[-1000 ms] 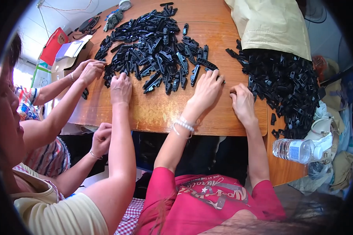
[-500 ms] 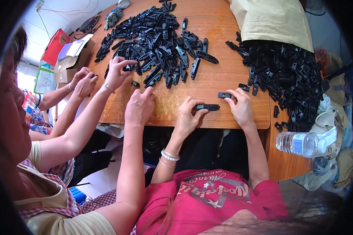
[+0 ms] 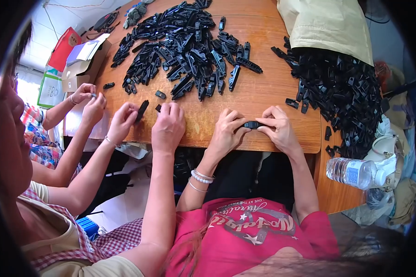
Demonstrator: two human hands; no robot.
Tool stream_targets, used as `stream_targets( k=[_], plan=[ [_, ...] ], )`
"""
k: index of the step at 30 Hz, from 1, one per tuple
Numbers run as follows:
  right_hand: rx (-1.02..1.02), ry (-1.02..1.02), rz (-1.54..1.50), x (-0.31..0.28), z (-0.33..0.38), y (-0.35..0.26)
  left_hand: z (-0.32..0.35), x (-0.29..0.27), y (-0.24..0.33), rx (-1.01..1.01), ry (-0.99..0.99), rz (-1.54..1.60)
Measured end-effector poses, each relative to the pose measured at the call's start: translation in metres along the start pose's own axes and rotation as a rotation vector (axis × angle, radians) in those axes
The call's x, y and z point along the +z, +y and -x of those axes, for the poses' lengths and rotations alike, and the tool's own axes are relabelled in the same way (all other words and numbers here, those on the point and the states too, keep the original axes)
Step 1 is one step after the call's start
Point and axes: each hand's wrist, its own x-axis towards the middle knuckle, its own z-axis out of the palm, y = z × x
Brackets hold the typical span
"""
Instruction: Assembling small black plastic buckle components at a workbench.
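At the far left of my view a co-worker in a patterned top (image 3: 38, 131) pinches something too small for me to make out; a cardboard box (image 3: 77, 79) stands just above, in the upper left; next comes a nearer co-worker (image 3: 159, 194), who holds a long dark piece (image 3: 142, 111) left of the frame's centre. At the upper middle I see a large heap of long black parts (image 3: 189, 55) spread over the wooden tabletop (image 3: 259, 27); below it, at the centre of the frame, my left hand (image 3: 227, 130) grips one end of a small black part (image 3: 251, 125) between thumb and fingers; my right hand (image 3: 278, 127) pinches its other end; I cannot tell whether it is a single piece or two put together; it sits near the tabletop's front edge. Just up and right of it lie two loose pieces (image 3: 292, 103); farther right, a cream sack (image 3: 328, 30) at the upper right opens onto a pile of small black pieces (image 3: 339, 97); below that, a clear bottle (image 3: 335, 171) lies on its side.
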Motion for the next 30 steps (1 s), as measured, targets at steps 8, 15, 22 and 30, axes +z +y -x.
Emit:
stream_targets(
  k=[8,15,22,30],
  plan=[
    [0.080,0.480,0.564,-0.021,-0.007,0.025,-0.005,-0.024,-0.017,-0.554,0.307,0.692],
    [0.158,0.401,-0.039,-0.010,-0.017,0.012,-0.083,-0.018,-0.036,-0.491,0.302,0.171],
    [0.210,0.334,0.124,-0.016,0.005,0.020,-0.037,0.004,0.003,0.020,-0.015,-0.381],
    [0.127,0.232,-0.182,-0.009,0.006,0.001,-0.010,-0.006,0.020,-0.198,-0.045,-0.134]
  ],
)
